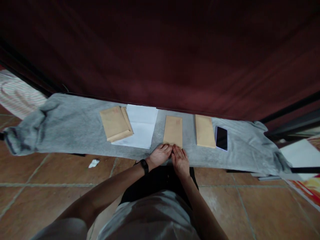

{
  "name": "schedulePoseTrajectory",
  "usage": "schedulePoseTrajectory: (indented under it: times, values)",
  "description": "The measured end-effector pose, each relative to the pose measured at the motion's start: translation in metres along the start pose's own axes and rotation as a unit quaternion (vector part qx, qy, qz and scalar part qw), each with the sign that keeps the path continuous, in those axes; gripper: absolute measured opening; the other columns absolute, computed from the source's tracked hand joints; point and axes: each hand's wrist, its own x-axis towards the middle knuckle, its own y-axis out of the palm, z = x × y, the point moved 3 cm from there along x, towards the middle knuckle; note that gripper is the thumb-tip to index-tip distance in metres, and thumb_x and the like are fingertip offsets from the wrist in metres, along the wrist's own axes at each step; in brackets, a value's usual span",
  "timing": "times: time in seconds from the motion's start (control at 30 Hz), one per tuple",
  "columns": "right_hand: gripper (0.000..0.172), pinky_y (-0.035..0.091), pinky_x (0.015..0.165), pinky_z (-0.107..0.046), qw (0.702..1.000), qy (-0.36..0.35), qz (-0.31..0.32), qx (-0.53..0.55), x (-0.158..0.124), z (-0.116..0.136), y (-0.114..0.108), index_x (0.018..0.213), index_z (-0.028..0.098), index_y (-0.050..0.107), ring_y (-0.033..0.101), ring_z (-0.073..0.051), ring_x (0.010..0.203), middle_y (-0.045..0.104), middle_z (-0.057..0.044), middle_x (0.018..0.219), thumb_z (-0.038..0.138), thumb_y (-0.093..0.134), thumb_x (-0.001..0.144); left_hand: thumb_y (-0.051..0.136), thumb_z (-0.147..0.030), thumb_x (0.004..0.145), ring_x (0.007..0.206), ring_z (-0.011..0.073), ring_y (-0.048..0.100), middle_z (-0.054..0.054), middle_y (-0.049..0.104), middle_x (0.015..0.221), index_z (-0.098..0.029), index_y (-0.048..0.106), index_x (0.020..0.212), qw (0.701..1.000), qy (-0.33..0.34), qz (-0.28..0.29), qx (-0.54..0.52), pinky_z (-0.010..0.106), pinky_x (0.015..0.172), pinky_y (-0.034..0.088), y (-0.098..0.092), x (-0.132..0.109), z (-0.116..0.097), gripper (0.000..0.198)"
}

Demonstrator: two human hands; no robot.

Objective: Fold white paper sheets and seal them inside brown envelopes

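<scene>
A brown paper envelope lies lengthwise in front of me on a grey cloth. Both hands rest along its near edge, side by side and almost touching. My left hand, wearing a black wristband, has its fingers bent and close together on the left of that edge. At the right corner my right hand lies with its fingers stretched out flat over the paper. The hands hide the near edge, and I cannot see the thumbs clearly. White paper sheets lie to the left, partly under a pile of brown envelopes.
More brown envelopes lie to the right, beside a phone with a dark screen. The grey cloth covers a narrow surface against a dark red curtain. A white scrap is on the tiled floor.
</scene>
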Motion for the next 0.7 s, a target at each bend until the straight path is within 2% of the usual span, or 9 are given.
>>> schedulePoseTrajectory:
  times: [0.2, 0.47, 0.6, 0.7]
  values:
    - [0.045, 0.029, 0.119, -0.048, 1.000, 0.000, -0.004, -0.004, -0.001, -0.003, -0.001, 0.147, 0.020, 0.048, 0.049, -0.025, 0.136, 0.054, -0.010, 0.146, 0.027, 0.035, 0.104, 0.039, -0.012, 0.096, 0.127, 0.0263, 0.054, 0.016, 0.059, 0.133, -0.012, 0.045, 0.142, 1.000, -0.004, -0.002, 0.020, 0.038, 0.103, 0.043, 0.000, -0.004, -0.002, 0.046]
    - [0.044, 0.029, 0.118, -0.052, 1.000, 0.016, -0.020, -0.015, -0.006, -0.023, -0.014, 0.145, 0.021, 0.050, 0.050, -0.026, 0.135, 0.054, -0.010, 0.146, 0.030, 0.034, 0.104, 0.041, -0.008, 0.092, 0.124, 0.0258, 0.055, 0.016, 0.057, 0.136, -0.015, 0.041, 0.145, 1.000, -0.009, -0.001, 0.009, 0.039, 0.099, 0.047, 0.003, -0.004, -0.003, 0.053]
    - [0.044, 0.028, 0.119, -0.053, 0.999, 0.017, -0.042, -0.024, -0.003, -0.017, -0.015, 0.145, 0.021, 0.051, 0.046, -0.027, 0.138, 0.056, -0.010, 0.144, 0.032, 0.036, 0.104, 0.043, -0.007, 0.091, 0.123, 0.0258, 0.055, 0.015, 0.059, 0.132, -0.017, 0.041, 0.147, 1.000, -0.009, -0.005, 0.010, 0.039, 0.101, 0.045, 0.003, -0.001, -0.004, 0.057]
    - [0.046, 0.031, 0.119, -0.048, 1.000, 0.003, -0.019, -0.013, 0.002, -0.007, -0.008, 0.146, 0.017, 0.048, 0.046, -0.025, 0.139, 0.055, -0.012, 0.145, 0.031, 0.034, 0.104, 0.042, -0.006, 0.090, 0.123, 0.0259, 0.055, 0.014, 0.061, 0.128, -0.015, 0.045, 0.144, 1.000, -0.001, -0.004, 0.022, 0.038, 0.103, 0.044, 0.000, 0.001, -0.006, 0.055]
